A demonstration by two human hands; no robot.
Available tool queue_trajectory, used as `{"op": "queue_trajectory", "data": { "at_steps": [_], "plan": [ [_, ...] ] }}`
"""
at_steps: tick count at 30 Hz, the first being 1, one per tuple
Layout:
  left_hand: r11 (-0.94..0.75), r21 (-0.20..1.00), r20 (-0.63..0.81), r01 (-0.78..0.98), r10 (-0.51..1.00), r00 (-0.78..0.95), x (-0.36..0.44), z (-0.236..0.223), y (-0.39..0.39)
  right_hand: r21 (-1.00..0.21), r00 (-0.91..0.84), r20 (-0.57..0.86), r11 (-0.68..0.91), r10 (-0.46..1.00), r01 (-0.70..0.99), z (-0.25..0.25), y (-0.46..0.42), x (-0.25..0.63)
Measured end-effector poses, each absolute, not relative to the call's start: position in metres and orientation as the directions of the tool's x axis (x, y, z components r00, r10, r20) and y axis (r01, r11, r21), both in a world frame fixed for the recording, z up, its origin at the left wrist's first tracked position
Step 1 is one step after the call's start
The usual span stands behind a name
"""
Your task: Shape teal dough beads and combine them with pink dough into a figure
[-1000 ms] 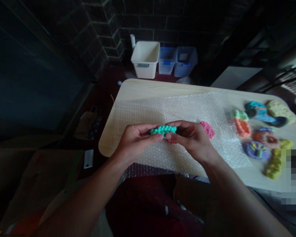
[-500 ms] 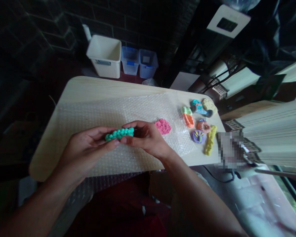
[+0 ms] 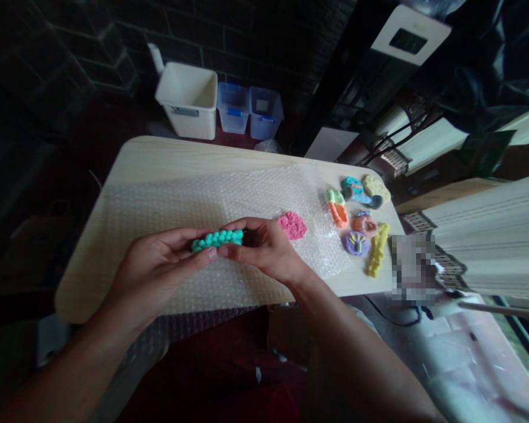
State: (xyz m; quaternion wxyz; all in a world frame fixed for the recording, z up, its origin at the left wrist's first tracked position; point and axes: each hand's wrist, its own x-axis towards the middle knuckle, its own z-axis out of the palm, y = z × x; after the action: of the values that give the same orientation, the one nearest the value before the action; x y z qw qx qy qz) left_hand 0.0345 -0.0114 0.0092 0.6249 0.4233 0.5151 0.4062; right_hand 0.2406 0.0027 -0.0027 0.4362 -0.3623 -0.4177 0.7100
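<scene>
A turquoise-green, lumpy, braided-looking clay piece is held between both hands above the bubble wrap. My left hand grips its left end, thumb in front and fingers behind. My right hand pinches its right end in the same way. Just beyond the right hand, a pink lumpy clay piece lies on the bubble wrap, which is spread over the wooden table.
Several coloured clay pieces lie at the table's right end, among them a yellow strip, a purple disc and an orange-and-green piece. Behind the table stand a white bin and two clear boxes. A curtain hangs at right.
Both hands keep hold of the green clay piece, which has shifted very slightly to the right in view. The things on the table have stayed put.
</scene>
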Motion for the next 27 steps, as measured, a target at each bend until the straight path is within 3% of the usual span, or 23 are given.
{"op": "queue_trajectory", "data": {
  "at_steps": [11, 18, 27],
  "plan": [
    [0.311, 0.949, -0.303, -0.044, 0.944, 0.126, 0.033, 0.006, -0.012, -0.934, -0.338, -0.142, -0.239, 0.931, -0.265, -0.004, 0.001, 0.236],
    [0.315, 0.941, -0.292, -0.126, 0.941, 0.168, 0.029, 0.014, -0.011, -0.919, -0.374, -0.167, -0.281, 0.912, -0.276, 0.004, 0.005, 0.236],
    [0.257, 0.959, -0.244, -0.116, 0.963, 0.118, 0.033, 0.014, -0.014, -0.96, -0.329, -0.128, -0.2, 0.936, -0.196, 0.012, 0.0, 0.234]
  ]
}}
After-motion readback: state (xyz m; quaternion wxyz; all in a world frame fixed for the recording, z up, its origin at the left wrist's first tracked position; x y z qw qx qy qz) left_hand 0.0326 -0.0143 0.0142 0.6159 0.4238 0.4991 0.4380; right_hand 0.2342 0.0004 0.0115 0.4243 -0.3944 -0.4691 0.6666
